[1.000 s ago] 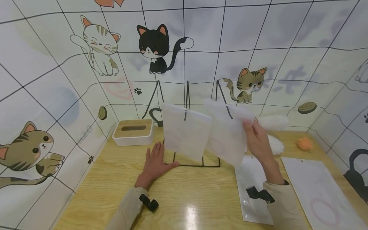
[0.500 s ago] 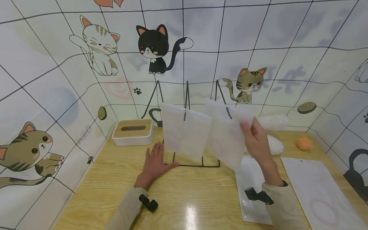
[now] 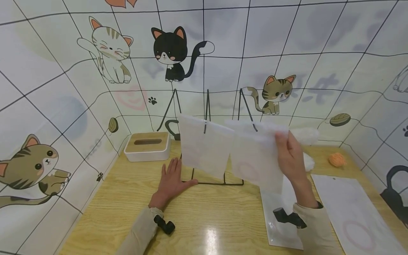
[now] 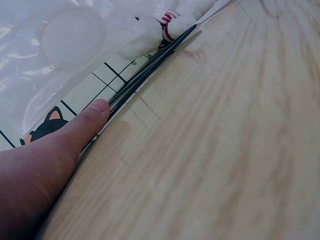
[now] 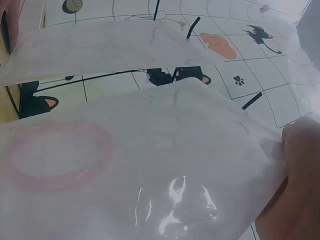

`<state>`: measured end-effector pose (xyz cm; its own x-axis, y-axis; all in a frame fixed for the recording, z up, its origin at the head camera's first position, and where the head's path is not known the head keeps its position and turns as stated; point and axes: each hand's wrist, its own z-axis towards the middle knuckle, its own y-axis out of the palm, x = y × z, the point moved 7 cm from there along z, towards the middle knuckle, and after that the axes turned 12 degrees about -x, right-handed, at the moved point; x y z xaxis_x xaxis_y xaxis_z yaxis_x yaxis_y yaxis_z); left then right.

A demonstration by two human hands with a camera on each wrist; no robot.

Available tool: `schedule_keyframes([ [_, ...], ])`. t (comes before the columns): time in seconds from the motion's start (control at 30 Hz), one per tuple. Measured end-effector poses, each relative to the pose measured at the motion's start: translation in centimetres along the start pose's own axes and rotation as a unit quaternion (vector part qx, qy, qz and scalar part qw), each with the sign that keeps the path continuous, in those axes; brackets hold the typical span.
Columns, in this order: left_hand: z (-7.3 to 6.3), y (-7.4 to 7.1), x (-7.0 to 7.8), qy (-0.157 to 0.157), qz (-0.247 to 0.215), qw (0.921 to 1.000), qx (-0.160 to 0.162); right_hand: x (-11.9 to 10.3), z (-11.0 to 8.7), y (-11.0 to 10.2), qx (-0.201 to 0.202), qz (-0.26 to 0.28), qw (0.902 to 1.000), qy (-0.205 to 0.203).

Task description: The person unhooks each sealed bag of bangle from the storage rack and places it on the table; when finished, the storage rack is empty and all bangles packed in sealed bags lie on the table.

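Note:
A black wire display rack (image 3: 220,183) with three hooked arms stands on the table. From its middle hook hangs a translucent white plastic bag (image 3: 205,147). A second white plastic bag (image 3: 251,156), with a pale pink ring on it, hangs at the right hook. My right hand (image 3: 290,156) pinches that bag's upper right corner; the right wrist view shows the bag (image 5: 165,150) stretched from the grip. My left hand (image 3: 172,182) lies flat on the table, fingers spread, beside the rack. Its thumb (image 4: 90,120) lies along the rack's base in the left wrist view.
A white tissue box (image 3: 147,147) with a wooden lid is behind my left hand. Two flat plastic bags, a nearer one (image 3: 283,223) and a farther-right one (image 3: 347,202), lie on the right. White fluff (image 3: 308,162) and an orange fuzzy ball (image 3: 337,159) sit behind them.
My right hand has shifted slightly right, drawing the bag's corner with it, and the bag has spread out flatter. The left hand and the middle bag have stayed put.

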<state>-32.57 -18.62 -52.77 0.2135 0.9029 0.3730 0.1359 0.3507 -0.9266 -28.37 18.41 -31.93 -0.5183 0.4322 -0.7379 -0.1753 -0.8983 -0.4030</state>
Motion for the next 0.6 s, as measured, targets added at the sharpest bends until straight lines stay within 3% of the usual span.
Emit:
schedule_keyframes([
  [0.3,-0.2,0.0,-0.1,-0.003,-0.005,1.0000,-0.006,-0.8,-0.3,-0.2,-0.008,-0.005,0.9999,0.002],
  [0.6,0.1,0.2,-0.3,-0.009,-0.009,0.9998,-0.011,-1.2,-0.5,-1.1,0.002,0.031,0.9993,-0.023],
])
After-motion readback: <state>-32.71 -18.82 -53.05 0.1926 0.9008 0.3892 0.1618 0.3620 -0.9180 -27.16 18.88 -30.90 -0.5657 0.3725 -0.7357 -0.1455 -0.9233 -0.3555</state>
